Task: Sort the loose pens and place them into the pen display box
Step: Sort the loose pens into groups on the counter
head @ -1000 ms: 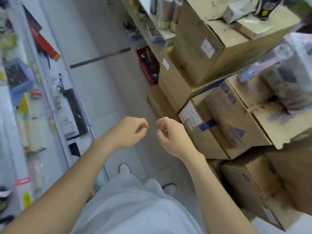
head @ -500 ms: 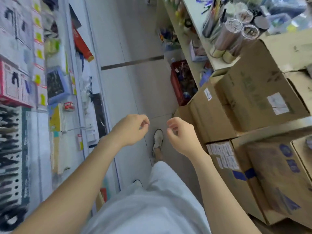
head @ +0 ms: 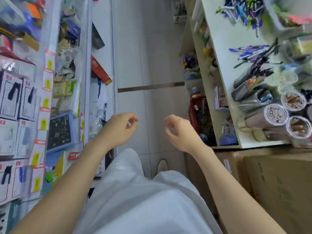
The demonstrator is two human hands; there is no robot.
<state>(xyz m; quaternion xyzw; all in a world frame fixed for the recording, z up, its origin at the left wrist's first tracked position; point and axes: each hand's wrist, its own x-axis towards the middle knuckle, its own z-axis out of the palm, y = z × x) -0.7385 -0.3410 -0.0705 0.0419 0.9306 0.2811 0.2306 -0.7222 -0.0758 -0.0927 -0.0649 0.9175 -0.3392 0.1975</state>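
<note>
Fingers (head: pixel 133 117) of the left hand (head: pixel 118 130) and fingers (head: pixel 169 119) of the right hand (head: pixel 183 134): loosely curled and holding nothing. Both hands are raised side by side, apart from each other, over the floor (head: pixel 148 65) of a shop aisle. Loose pens (head: pixel 251 52): a scatter of blue, purple and dark barrels on the white worktop (head: pixel 224 39) to the right, well beyond the right hand. A second scatter (head: pixel 241 10) lies farther back. Pen display box: cannot be picked out with certainty. Dark holders (head: pixel 244 86) stand on the near side of the pens, beside clear tubs (head: pixel 276 114) of pencils. Handling, by judgement: pens are light, stiff and smooth, and apt to roll. Pinch each at mid-barrel, or gather several aligned, tips one way. Left: shelves (head: pixel 25 98) of packaged goods. Near right: cardboard box (head: pixel 278 191).
</note>
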